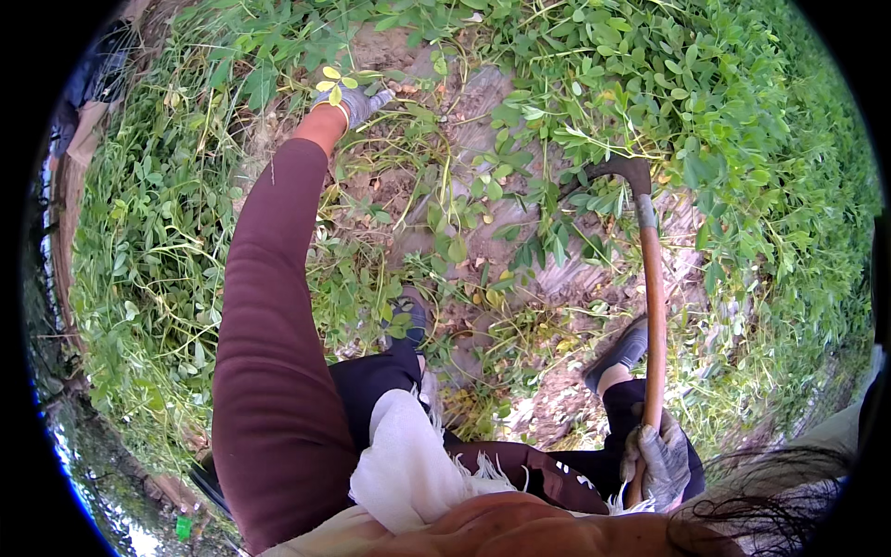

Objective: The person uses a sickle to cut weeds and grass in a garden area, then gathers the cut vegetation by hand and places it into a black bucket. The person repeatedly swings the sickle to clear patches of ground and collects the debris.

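My left hand (356, 104), in a grey glove, reaches forward among low leafy stems. Yellow leaves (335, 85) lie over its wrist, and foliage partly hides its fingers, so I cannot tell whether it grips a stem. Close to my right thigh, my gloved right hand (660, 456) is wrapped around the wooden handle (652, 299) of a hoe. The hoe's dark curved metal head (626, 169) points left, its tip among the leaves of what look like peanut plants (550, 230). Loose vines (418, 139) trail over the soil between my hands.
Dense green plants (752, 139) line the right side, and more plants (160, 230) spread on the left. Crumpled clear plastic film (480, 132) covers part of the soil. My shoes (619, 355) stand on the ground below. Another person (97, 83) shows at the upper left rim.
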The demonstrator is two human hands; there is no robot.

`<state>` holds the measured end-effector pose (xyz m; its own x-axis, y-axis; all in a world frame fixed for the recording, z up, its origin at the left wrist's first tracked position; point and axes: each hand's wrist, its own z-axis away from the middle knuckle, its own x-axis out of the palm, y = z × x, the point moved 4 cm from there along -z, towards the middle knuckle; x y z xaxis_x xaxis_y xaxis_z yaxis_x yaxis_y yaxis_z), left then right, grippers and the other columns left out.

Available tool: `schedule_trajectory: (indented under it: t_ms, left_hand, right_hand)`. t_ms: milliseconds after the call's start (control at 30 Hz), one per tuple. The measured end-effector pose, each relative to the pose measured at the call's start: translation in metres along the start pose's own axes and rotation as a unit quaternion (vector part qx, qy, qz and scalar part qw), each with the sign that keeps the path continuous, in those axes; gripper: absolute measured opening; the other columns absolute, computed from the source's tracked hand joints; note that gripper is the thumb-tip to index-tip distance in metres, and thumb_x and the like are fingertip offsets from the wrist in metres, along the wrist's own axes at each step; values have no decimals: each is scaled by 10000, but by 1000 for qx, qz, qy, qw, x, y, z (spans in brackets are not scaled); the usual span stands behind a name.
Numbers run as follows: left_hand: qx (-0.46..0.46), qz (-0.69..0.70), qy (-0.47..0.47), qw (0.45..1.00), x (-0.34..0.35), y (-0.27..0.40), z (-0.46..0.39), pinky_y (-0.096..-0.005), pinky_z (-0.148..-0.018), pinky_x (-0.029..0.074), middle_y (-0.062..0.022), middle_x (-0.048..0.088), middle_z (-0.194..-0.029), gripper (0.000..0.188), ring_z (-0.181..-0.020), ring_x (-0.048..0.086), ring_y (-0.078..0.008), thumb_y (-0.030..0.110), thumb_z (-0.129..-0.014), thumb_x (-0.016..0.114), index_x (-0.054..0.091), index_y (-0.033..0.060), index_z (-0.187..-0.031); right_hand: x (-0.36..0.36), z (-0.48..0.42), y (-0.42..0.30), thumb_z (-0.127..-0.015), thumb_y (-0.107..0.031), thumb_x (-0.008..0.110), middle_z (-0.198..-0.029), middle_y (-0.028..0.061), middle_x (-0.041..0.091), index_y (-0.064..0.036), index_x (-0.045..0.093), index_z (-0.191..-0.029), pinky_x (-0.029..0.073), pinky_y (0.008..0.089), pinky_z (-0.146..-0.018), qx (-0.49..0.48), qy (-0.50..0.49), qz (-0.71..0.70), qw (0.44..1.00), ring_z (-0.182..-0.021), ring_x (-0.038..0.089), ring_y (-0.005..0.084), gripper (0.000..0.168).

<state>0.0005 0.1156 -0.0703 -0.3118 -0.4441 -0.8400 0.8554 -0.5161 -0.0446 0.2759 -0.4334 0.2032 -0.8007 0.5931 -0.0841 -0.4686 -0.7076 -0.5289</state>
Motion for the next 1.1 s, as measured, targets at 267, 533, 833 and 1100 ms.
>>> schedule_trajectory:
  t_ms: [267, 533, 833, 1100]
  left_hand:
    - [7, 7, 109, 994, 6, 42, 61, -430, -810, 510, -154, 672, -1024, 299, -948, 642, -350, 307, -884, 539, 663, 98, -1059]
    - [61, 97, 206, 972, 87, 20, 62, -436, -820, 479, -140, 672, -1042, 426, -983, 626, -332, 457, -904, 501, 640, 124, -1130]
    - [34, 248, 158, 955, 59, 25, 75, -409, -865, 482, -176, 646, -1100, 332, -1010, 626, -337, 265, -885, 556, 607, 62, -1143]
    - [-52, 88, 294, 950, 39, -35, 3, -391, -802, 496, -131, 649, -1099, 289, -932, 629, -279, 240, -848, 589, 641, 115, -1103]
  right_hand:
    - [1, 9, 5, -873, -296, 661, -648, 47, 523, 86, 447, -1145, 385, 198, -380, -22, -15, -2, 1000, -423, 474, 101, 516]
    - [-1, 10, 14, -862, -314, 674, -646, 54, 526, 90, 447, -1126, 386, 205, -376, -28, -21, 14, 999, -423, 480, 110, 533]
    - [-3, 7, 15, -844, -343, 701, -637, 54, 522, 102, 428, -1183, 375, 208, -364, -29, -17, 4, 999, -410, 472, 114, 622]
    - [-3, -1, 14, -839, -338, 705, -630, 59, 523, 124, 408, -1196, 366, 204, -357, -28, -17, -2, 999, -405, 469, 113, 655]
